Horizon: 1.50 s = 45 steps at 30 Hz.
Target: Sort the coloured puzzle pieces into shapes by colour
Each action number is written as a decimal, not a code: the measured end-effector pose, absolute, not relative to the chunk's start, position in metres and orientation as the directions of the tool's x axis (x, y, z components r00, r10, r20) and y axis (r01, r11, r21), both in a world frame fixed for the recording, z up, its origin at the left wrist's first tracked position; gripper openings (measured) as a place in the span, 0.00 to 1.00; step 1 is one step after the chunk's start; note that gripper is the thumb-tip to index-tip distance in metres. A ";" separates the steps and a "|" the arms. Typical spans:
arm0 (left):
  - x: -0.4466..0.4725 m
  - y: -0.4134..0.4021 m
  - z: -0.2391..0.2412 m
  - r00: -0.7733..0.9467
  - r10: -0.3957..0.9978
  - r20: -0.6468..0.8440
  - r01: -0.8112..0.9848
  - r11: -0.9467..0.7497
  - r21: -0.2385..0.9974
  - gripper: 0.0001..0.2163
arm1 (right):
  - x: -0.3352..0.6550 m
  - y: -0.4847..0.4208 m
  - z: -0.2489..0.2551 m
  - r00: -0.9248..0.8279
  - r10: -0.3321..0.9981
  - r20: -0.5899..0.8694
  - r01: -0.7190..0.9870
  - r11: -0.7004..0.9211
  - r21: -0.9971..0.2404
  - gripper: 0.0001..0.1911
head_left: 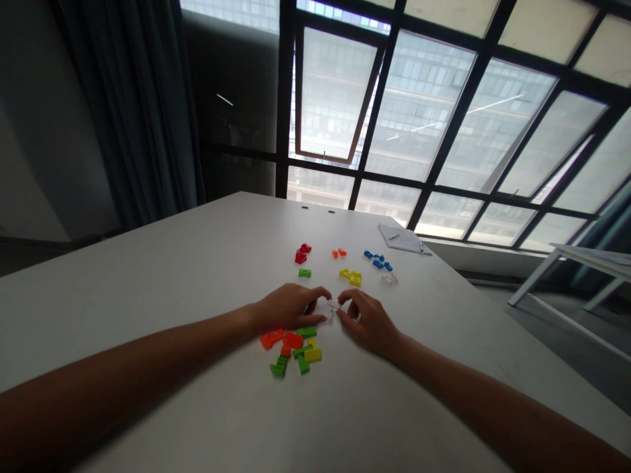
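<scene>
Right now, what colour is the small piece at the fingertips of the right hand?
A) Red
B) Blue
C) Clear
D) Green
C. The right hand pinches a clear plastic piece, which looks pale and see-through against the white table.

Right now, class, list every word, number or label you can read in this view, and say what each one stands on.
None can be read: any marks on the paper pad on the white table are too small to read, and the coloured plastic puzzle pieces show no lettering.

Blue plastic pieces (377, 263) lie between the right hand (369, 322) and notepad (403, 238).
</scene>
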<state>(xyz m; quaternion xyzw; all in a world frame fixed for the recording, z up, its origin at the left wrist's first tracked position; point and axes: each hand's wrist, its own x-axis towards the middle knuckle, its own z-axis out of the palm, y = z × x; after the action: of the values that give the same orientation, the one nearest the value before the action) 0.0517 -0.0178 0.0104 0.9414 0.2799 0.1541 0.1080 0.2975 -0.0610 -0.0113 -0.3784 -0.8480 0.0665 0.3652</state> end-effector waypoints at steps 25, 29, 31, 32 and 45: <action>0.051 -0.014 0.004 0.780 0.563 0.273 0.528 -0.826 0.197 0.14 | 0.396 0.010 0.019 -0.120 0.727 0.676 0.891 0.379 -0.250 0.07; 0.051 -0.014 0.004 0.783 0.560 0.271 0.527 -0.829 0.188 0.13 | 0.449 0.028 0.013 -0.088 0.825 0.558 0.939 0.256 -0.230 0.06; 0.051 -0.015 0.004 0.784 0.561 0.267 0.532 -0.828 0.178 0.12 | 0.467 0.032 0.007 -0.205 0.859 0.468 0.934 0.315 -0.170 0.06; 0.051 -0.015 0.004 0.785 0.560 0.264 0.533 -0.828 0.171 0.12 | 0.473 0.032 0.004 -0.267 0.862 0.431 0.926 0.354 -0.134 0.07; 0.051 -0.015 0.004 0.776 0.567 0.278 0.534 -0.824 0.189 0.12 | 0.438 0.016 0.016 -0.450 0.696 0.560 0.845 0.535 0.013 0.07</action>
<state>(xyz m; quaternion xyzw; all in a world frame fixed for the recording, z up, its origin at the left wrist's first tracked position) 0.0512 -0.0152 0.0037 0.9410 0.2925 0.1629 0.0497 0.4378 0.0155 0.0161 -0.4591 -0.8386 -0.1467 0.2537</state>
